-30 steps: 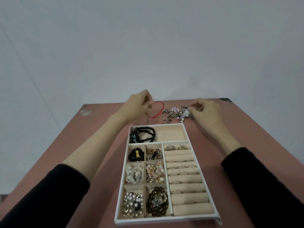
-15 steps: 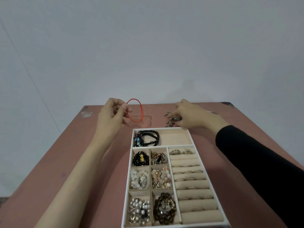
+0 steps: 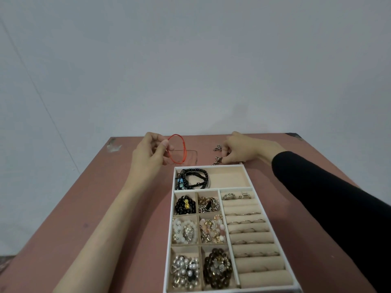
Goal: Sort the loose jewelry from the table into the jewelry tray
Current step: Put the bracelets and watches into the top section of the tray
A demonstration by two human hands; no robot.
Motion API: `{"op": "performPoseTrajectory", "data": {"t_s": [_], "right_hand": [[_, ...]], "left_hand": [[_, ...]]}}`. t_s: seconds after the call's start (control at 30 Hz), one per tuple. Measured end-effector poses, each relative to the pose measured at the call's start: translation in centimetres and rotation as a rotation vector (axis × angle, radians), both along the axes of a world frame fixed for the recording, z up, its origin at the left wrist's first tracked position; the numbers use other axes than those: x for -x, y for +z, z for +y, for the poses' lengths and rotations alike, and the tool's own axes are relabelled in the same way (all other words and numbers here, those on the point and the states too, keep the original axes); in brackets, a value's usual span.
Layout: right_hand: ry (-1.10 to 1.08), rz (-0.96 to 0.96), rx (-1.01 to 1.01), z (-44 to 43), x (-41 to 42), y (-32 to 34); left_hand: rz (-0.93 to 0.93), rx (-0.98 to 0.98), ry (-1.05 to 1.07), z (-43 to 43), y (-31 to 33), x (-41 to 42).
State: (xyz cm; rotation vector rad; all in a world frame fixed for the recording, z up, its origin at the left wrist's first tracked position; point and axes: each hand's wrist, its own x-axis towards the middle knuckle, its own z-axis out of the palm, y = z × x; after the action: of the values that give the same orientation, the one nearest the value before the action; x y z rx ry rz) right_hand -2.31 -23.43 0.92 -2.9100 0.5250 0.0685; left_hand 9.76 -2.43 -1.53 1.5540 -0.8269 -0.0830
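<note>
Pinching the cord: the left hand [image 3: 148, 154] holds the red cord [image 3: 185, 150] between thumb and fingertip, and the loop hangs free.
Cord place: it is in the air beyond the far-left corner of the tray [image 3: 171, 229], above a clear plate [image 3: 191, 157] lying on the table [image 3: 95, 197]. It is not in the tray yet.
Change: a second ago the cord sat low beside the loose pile. Now it is lifted and carried left, clear of the pile (so the pick-up looks done and only the drop remains).
Right hand [image 3: 239, 150]: it has moved over the pile, fingers curled down at the chains [image 3: 218, 148]. Whether it pinches one I cannot tell.
Pile: a few silver chains show just beyond the tray's far rim. The pink beads seen before are now hidden by the hand.
Top bin: black bracelets [image 3: 193, 178] fill the left half and the right half is bare (probably where the cord goes).
Small bins: they hold black beads [image 3: 185, 205], gold links [image 3: 208, 205], white beads [image 3: 184, 229], pink beads [image 3: 212, 229], pearls [image 3: 185, 269] and a brown brooch [image 3: 218, 268].
Ring rolls [image 3: 249, 244]: rings sit in several slots, and the nearest rolls look unfilled.
</note>
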Motion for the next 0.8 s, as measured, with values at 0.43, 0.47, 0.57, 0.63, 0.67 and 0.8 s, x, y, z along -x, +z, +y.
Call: {"op": "performPoseTrajectory", "data": {"t_s": [0.43,0.47,0.57,0.63,0.67,0.8], "right_hand": [[-0.123,-0.252,-0.306,-0.9,1.1,2.4],[-0.13,-0.299,-0.327,-1.1,1.2,2.8],[-0.174,-0.432,-0.4,-1.6,1.6,3.6],[-0.218,-0.514,-0.518,-1.7,1.8,4.1],[-0.241,-0.555,-0.58,-1.7,1.9,4.3],[-0.296,-0.709,-0.741,-1.5,2.3,5.5]], "left_hand": [[0.02,0.003,-0.015,0.0,-0.1,-0.2],[0.021,0.002,-0.014,-0.1,-0.2,-0.2],[0.026,0.005,-0.01,-0.2,-0.2,-0.2],[0.03,0.004,-0.009,-0.2,-0.2,-0.1],[0.032,0.002,-0.011,-0.3,-0.2,-0.1],[0.045,0.007,-0.029,-0.3,-0.2,0.1]]}}
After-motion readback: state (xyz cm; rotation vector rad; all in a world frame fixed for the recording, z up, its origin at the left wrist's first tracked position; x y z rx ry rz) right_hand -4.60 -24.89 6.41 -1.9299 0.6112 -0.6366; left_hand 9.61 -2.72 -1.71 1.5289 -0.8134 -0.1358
